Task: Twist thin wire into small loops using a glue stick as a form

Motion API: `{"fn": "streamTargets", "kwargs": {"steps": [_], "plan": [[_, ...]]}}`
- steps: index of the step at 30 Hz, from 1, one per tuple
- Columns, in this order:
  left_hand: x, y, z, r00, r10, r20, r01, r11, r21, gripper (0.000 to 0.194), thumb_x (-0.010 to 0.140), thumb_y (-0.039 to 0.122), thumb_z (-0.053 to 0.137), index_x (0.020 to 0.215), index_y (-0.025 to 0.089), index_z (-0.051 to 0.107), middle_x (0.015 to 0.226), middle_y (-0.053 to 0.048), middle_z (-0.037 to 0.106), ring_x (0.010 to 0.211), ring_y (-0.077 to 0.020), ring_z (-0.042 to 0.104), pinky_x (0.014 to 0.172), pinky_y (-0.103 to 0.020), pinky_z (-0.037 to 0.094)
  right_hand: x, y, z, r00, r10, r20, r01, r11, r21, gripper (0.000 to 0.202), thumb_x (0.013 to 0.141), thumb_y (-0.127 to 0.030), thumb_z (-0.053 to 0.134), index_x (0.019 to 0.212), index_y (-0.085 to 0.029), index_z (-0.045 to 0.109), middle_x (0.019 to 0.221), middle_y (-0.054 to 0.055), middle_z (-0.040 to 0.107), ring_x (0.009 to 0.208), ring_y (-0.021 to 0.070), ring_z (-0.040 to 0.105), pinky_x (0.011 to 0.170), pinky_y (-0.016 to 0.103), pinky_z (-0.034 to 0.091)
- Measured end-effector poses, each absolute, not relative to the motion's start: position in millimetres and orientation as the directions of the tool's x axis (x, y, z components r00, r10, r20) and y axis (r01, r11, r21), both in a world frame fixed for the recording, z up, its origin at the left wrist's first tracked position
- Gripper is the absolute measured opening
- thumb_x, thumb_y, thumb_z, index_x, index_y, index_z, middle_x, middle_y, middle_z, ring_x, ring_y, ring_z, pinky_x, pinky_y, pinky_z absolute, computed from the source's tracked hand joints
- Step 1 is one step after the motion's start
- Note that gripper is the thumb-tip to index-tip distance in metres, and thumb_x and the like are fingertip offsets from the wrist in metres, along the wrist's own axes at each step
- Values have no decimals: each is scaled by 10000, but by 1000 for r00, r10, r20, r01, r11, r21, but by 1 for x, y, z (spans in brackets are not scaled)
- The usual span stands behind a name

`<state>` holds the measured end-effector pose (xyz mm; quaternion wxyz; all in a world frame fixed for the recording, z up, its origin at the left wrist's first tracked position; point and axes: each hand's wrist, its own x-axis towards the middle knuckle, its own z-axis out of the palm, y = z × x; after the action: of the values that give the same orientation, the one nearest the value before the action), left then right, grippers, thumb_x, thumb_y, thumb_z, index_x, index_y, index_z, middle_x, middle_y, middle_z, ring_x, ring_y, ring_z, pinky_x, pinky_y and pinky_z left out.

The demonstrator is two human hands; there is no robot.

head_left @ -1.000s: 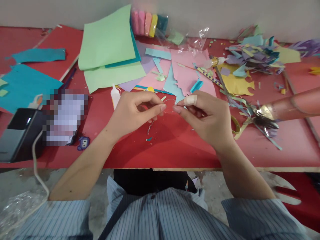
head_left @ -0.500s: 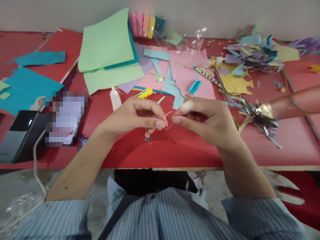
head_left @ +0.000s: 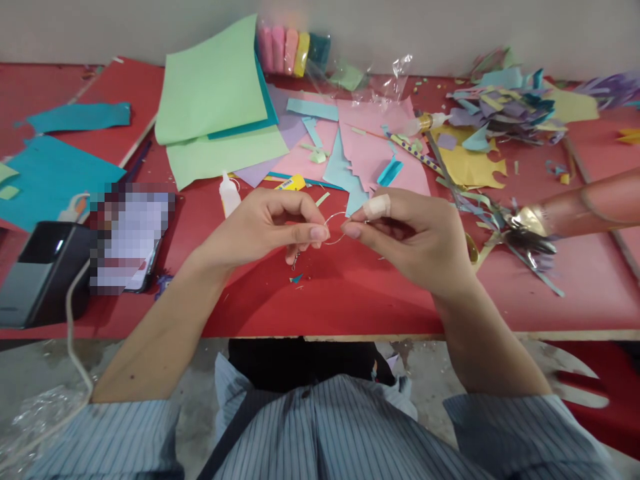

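Red tabletop [head_left: 320,310], strewn with craft paper, against a pale grey wall [head_left: 100,30], seen from above by the person seated at it. At the centre, just over the near part of the table, a thin, shiny wire ring [head_left: 335,214] is suspended between two bare hands. The left hand [head_left: 267,227] pinches one side of the ring between thumb and forefinger; the right hand [head_left: 415,237], with a beige bandage [head_left: 377,207] around a finger, pinches the opposite side, so both grips are narrow. Below the left fingertips shows a small metal chain [head_left: 294,262]; whether it joins the ring is unclear. Near it on the table is a teal paper scrap [head_left: 297,279].

Just beyond the left hand are a white glue bottle [head_left: 229,192] and a yellow tube [head_left: 291,182]. Farther left are a phone [head_left: 133,243], its screen blurred out, and a dark box-shaped device [head_left: 43,273] beside a white cable [head_left: 73,327]. Past the hands are light green sheets [head_left: 213,80], torn pink paper [head_left: 370,153] and bagged coloured sticks [head_left: 286,50]. To the right, a reddish-brown cylinder [head_left: 595,203] reaches in below a heap of paper strips [head_left: 517,110]. Blue striped sleeves [head_left: 107,437] cover the upper arms.
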<state>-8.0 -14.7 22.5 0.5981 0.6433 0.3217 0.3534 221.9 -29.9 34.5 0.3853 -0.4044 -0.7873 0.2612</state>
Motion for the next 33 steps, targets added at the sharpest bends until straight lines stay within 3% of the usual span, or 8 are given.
{"fn": "streamTargets", "kwargs": {"steps": [11,18,26,29,33], "plan": [[-6,-16,26,557,823,109,-42,-103,994,184,891,301,747,785,158,702,757,-14,722,496,-57,598,443,-151,520,222,-31,35,-369,848,380,438,520,-734,211,896,-373,753,773,-212,695,614,-32,501,520,90,390,498,278,319],[-3,-16,26,532,834,149,-85,-122,989,183,868,308,772,782,160,710,709,-4,677,475,-55,572,414,-154,502,221,-32,35,-369,834,411,413,543,-731,160,906,-302,742,783,-222,678,626,-34,519,529,93,404,534,277,387],[-2,-16,24,557,795,239,-47,-258,965,142,801,282,835,860,184,750,849,-33,728,691,-103,666,550,-181,558,220,-31,36,-331,851,408,337,510,-791,159,903,-209,722,754,-200,667,637,-37,537,528,83,383,494,267,345],[0,-16,21,551,788,274,-92,-269,959,97,850,288,793,879,198,775,830,-28,728,607,-80,631,543,-190,550,220,-31,36,-326,852,409,346,510,-788,154,894,-194,733,753,-204,670,643,-33,552,531,86,391,493,273,343],[1,-16,22,551,806,215,-124,-176,977,126,875,308,767,868,183,780,828,-35,734,521,-64,595,494,-196,539,220,-32,35,-304,863,404,368,497,-786,150,887,-241,754,758,-213,681,648,-27,566,535,93,413,495,280,352]]}}
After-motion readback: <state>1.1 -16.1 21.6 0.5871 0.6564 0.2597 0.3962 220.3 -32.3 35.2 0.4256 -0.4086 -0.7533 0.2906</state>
